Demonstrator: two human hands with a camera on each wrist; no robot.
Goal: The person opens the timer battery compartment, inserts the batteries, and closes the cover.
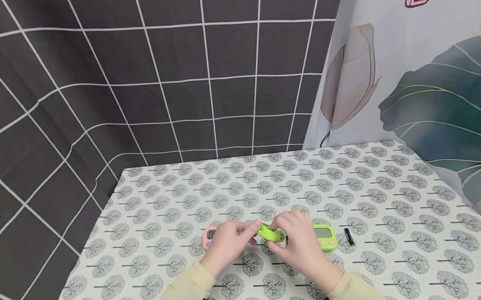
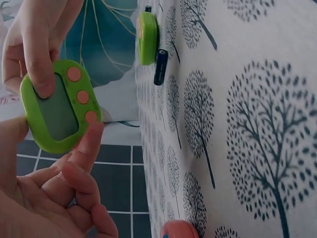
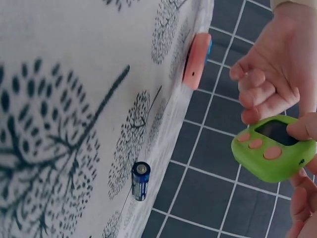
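Observation:
Both hands hold a green digital timer up over the table. It has a grey screen and three orange buttons. My left hand pinches one end between thumb and index finger, the index fingertip at the lowest button in the left wrist view; its other fingers are loosely curled. From the opposite side my right hand grips the timer, one digit lying across the screen. On the table below, a blue battery lies near the hands. The back of the held timer is hidden in both wrist views.
A second green timer lies right of the right hand, with another dark battery beyond it. Partly behind the left hand is a pink timer. A tree-print cloth covers the table; a dark checked curtain hangs behind.

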